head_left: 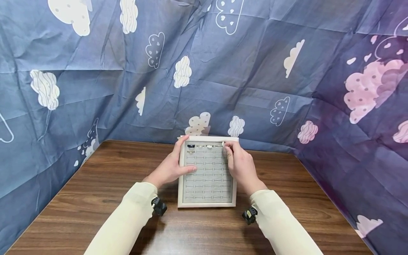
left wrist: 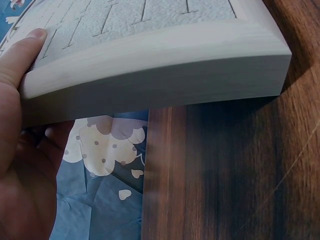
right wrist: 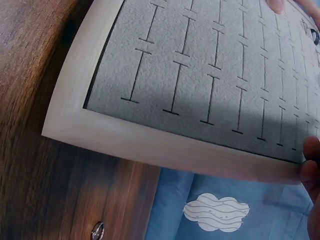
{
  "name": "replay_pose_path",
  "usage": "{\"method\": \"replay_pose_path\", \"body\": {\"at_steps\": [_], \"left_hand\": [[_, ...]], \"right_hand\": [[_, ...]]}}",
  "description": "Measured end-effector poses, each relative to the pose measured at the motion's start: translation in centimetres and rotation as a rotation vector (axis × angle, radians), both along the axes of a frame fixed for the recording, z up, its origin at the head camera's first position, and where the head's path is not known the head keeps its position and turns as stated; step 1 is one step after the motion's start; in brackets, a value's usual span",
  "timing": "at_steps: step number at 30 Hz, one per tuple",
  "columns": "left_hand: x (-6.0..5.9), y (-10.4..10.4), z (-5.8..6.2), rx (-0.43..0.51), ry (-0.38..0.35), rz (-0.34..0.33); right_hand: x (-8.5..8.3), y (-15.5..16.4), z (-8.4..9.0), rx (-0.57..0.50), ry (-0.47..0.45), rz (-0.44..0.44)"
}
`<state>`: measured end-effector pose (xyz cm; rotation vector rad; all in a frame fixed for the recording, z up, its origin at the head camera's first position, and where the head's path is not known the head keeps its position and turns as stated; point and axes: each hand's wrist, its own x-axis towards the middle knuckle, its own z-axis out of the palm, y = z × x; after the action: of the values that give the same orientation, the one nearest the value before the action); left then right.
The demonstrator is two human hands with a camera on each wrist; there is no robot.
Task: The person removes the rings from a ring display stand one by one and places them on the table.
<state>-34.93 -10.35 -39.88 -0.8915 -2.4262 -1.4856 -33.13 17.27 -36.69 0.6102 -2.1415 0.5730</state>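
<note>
A ring display tray (head_left: 207, 177) with a pale frame and grey slotted padding is propped up at a tilt on the table. My left hand (head_left: 170, 167) grips its left side, thumb on the padding and fingers round behind the frame. At the top right slot, my right hand (head_left: 240, 163) pinches a small whitish ring (head_left: 223, 144), mostly hidden by the fingertips. Along the top row sit a dark ring (head_left: 191, 146), a thin gold ring (head_left: 200, 146) and a white ring (head_left: 209, 146). Another gold ring (head_left: 190, 152) is below the dark one.
A silvery ring-like thing (right wrist: 98, 231) lies on the wooden table (head_left: 111, 184), as the right wrist view shows. Blue cloth (head_left: 127, 71) with cloud prints hangs behind the table and at its sides.
</note>
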Motion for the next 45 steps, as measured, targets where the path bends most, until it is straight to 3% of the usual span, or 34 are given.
{"method": "replay_pose_path", "body": {"at_steps": [21, 33, 45], "left_hand": [[-0.2, 0.0, -0.3, -0.003, -0.005, 0.006], [-0.2, 0.0, -0.3, 0.001, 0.009, 0.008], [0.0, -0.1, -0.1, 0.004, 0.005, -0.002]], "right_hand": [[1.2, 3.7, 0.1, 0.044, -0.073, -0.069], [1.2, 6.1, -0.4, 0.064, -0.083, -0.101], [1.1, 8.4, -1.6, 0.112, -0.172, -0.173]]}}
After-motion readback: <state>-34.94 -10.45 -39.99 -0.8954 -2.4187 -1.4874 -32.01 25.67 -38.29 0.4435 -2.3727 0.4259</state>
